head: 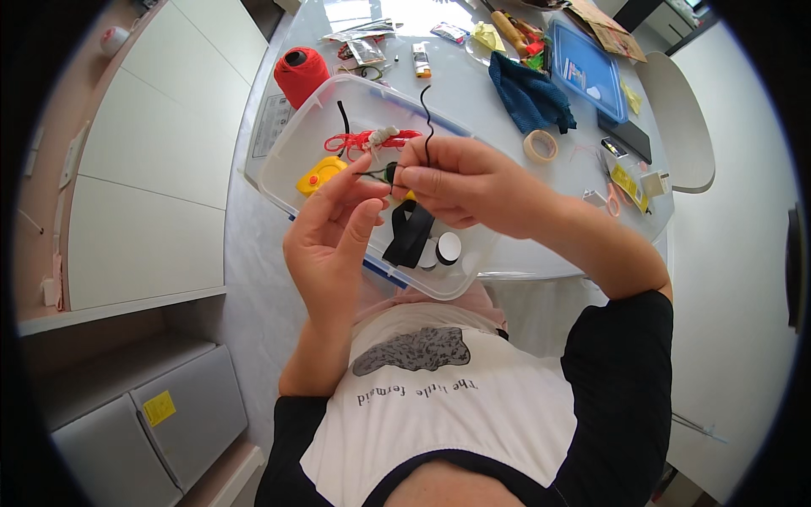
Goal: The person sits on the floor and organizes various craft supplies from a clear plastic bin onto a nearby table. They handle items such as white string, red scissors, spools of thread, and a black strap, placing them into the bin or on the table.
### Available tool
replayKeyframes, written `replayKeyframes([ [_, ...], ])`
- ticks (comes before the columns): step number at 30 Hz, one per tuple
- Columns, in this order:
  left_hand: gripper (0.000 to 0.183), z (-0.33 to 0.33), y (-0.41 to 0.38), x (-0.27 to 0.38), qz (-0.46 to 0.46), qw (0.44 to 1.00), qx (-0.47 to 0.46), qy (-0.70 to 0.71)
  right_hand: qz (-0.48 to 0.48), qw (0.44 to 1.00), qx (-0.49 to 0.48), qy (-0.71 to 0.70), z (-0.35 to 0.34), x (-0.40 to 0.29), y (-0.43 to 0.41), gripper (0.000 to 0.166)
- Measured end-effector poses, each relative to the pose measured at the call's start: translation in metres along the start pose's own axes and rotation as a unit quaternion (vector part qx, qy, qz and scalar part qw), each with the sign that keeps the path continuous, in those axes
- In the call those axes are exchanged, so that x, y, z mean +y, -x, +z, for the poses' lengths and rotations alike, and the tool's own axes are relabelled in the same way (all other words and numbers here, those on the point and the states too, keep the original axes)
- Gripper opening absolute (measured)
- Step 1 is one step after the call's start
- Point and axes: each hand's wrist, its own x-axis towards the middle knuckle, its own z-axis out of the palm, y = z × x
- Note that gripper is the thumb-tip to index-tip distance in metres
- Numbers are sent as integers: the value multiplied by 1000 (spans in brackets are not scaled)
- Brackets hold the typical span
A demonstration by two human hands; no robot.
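Observation:
My right hand (466,180) pinches a thin black cord (429,120) between thumb and fingers. One wavy end of it sticks up above the knuckles. A small dark green piece (391,171), perhaps a bead, shows at those fingertips, and a dark cord loop reaches left from it. My left hand (332,234) has its thumb and fingers apart, with the loop passing by its index finger; whether they touch is unclear. Below both hands is a clear plastic box (288,149). Inside lie a yellow tape measure (322,174), a red cord bundle (355,141) and a black strap (408,237).
White round discs (448,247) are in the box's near end. A red thread cone (300,76) stands at its far left. Beyond are a lighter (421,60), a blue cloth (529,95) and a blue lid (586,70). Rightward lie a tape roll (540,146) and scissors (613,198).

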Motion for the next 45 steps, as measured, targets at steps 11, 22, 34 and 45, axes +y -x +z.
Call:
replayKeyframes([
  [11,12,4,3,0,-9,998,9,64,23,996,-78,-33,23,9,4,22],
  [22,9,2,3,4,-67,986,-57,142,235,947,-184,-116,15,-3,3,29],
  [34,16,-18,-10,3,-69,959,-170,217,151,954,-206,-158,14,7,10,34],
  [45,17,-10,24,14,-139,904,-52,402,-305,779,46,546,47,28,31,14],
])
